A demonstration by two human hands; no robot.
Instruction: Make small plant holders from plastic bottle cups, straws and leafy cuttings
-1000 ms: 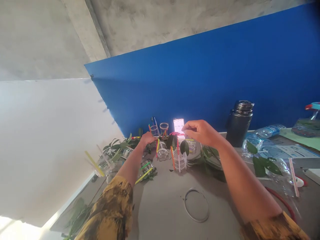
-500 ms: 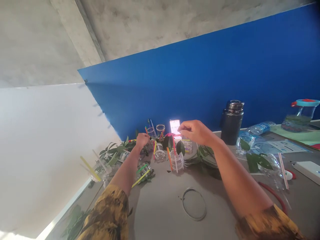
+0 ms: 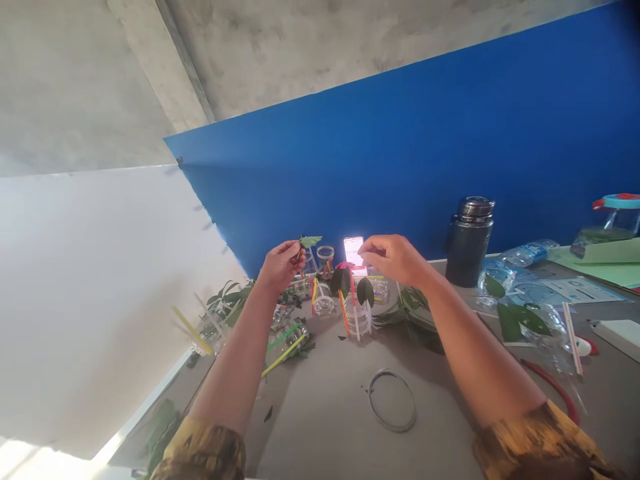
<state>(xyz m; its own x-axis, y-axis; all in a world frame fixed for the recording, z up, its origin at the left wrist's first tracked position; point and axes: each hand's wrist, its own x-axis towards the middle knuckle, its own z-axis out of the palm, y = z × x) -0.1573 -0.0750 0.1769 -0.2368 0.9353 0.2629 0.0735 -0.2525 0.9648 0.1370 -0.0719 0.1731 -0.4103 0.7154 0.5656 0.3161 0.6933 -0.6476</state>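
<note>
Left hand (image 3: 283, 265) was raised at the far edge of the grey counter (image 3: 320, 417), upper middle of the frame, its grip narrow and shut on the stem of a small green leaf (image 3: 310, 241), with the blade standing out above the fingers. Right hand (image 3: 393, 260) hung just right of a lit smartphone (image 3: 353, 251), its grip a narrow pinch; the view did not show whether the fingertips (image 3: 363, 247) held anything. Below the phone stood a stack of clear plastic rings (image 3: 358, 320) threaded with coloured straws, a dark leaf (image 3: 365, 291) beside its top. A clear plastic cup (image 3: 325, 257) stood just left of the phone, behind the left hand's leaf and slightly right of it. A thin ring of wire or rubber (image 3: 393, 400) lay on the counter, lower middle. Far right, a black insulated flask (image 3: 470, 241) stood against the blue wall panel (image 3: 400, 147), with a crushed water bottle (image 3: 527, 253) beside it.
</note>
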